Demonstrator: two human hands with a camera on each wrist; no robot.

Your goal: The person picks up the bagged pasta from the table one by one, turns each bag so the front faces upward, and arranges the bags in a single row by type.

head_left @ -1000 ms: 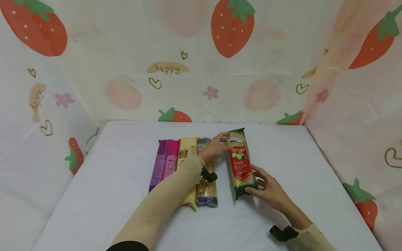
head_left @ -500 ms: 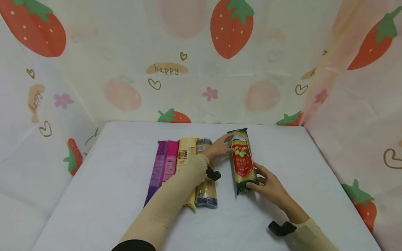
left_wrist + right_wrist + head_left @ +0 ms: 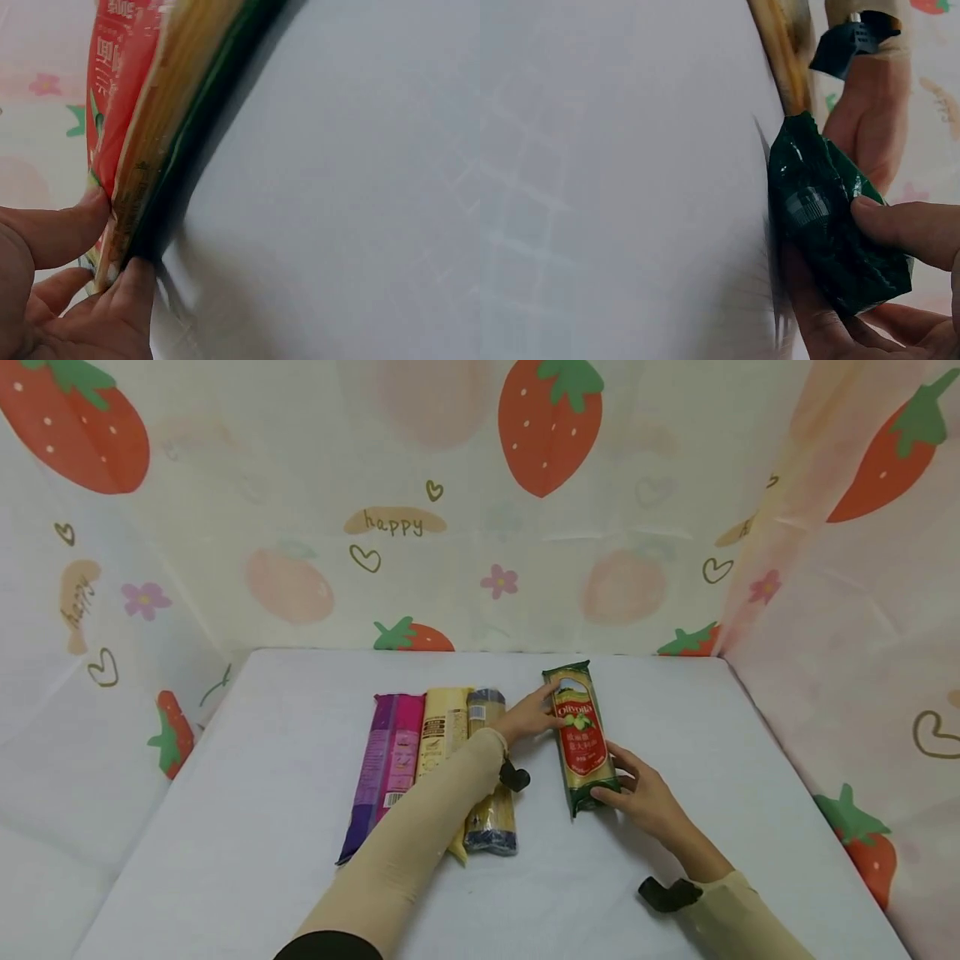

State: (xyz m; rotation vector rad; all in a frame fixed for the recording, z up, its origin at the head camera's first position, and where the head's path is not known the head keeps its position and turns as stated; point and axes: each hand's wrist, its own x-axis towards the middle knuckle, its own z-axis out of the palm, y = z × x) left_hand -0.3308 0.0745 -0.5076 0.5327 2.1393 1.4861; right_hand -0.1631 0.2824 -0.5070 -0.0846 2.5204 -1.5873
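A pasta packet point(image 3: 582, 739) with a red label and green ends lies lengthwise between both hands, tilted slightly. My left hand point(image 3: 531, 714) pinches its upper left edge. In the left wrist view, the thumb point(image 3: 67, 225) presses the red label side and fingers curl at the packet's far side, close to the cloth. My right hand point(image 3: 647, 802) grips the near end, thumb on top. The right wrist view shows the crimped green end point(image 3: 829, 225) between thumb and fingers. Left of it lie a clear-wrapped pasta packet point(image 3: 492, 818), a yellow packet point(image 3: 447, 722) and a purple-pink packet point(image 3: 390, 752), side by side.
A white cloth covers the table point(image 3: 247, 793). Strawberry-printed curtains point(image 3: 465, 468) stand behind and on both sides. My left forearm point(image 3: 412, 843) crosses over the lower parts of the row of packets.
Both hands have shifted the red-labelled pasta packet slightly right and away from me, and its near end has moved farther back. The three other packets keep their places on the table.
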